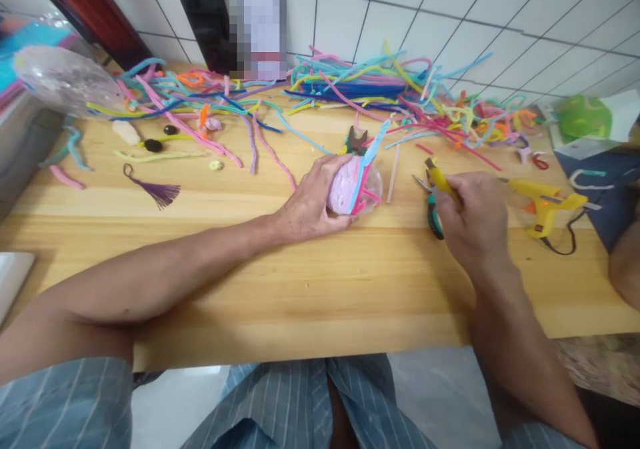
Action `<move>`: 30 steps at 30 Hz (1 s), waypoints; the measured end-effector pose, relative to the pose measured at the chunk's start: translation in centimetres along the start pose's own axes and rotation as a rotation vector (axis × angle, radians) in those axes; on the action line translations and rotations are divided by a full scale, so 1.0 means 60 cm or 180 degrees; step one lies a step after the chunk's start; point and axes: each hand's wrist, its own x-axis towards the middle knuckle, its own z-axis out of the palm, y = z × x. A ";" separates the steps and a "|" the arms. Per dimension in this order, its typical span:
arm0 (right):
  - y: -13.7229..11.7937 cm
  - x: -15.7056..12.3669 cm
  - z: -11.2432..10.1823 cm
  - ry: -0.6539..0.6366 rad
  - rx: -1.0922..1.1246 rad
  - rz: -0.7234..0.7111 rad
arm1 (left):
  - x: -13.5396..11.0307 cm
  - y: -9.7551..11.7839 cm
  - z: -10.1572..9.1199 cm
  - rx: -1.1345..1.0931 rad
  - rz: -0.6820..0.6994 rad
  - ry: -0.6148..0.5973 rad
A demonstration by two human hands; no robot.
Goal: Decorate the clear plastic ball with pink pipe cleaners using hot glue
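My left hand [317,199] is closed around a round lilac craft piece [344,185] on the table. Strips of light blue and bright pink pipe cleaner [367,159] run across it, and one blue end sticks up past its top. My right hand [473,219] is closed around a slim yellow tool with a dark tip, apparently a utility knife [443,182]. Beneath that hand lie pliers [434,215] with teal and black handles, partly hidden. Just behind the craft piece are dark-jawed cutters [357,141]. A translucent glue stick [393,174] lies beside it.
A yellow glue gun [545,202] with a black cord lies at the right, near another person's arm [625,262]. Heaps of coloured pipe cleaners [350,89] line the tiled wall. A purple tassel [157,189] and a clear plastic bag [65,79] are at the left.
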 end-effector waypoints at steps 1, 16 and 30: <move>-0.012 -0.001 -0.009 0.0067 0.0197 -0.0135 | 0.000 0.001 0.000 -0.0012 0.0026 0.0023; -0.101 -0.020 -0.014 -0.0180 0.0347 -0.1051 | 0.001 0.004 0.002 -0.0058 0.0068 0.0064; -0.086 -0.012 0.012 -0.0488 0.0382 -0.1063 | 0.000 0.004 -0.001 -0.0009 -0.0038 -0.0047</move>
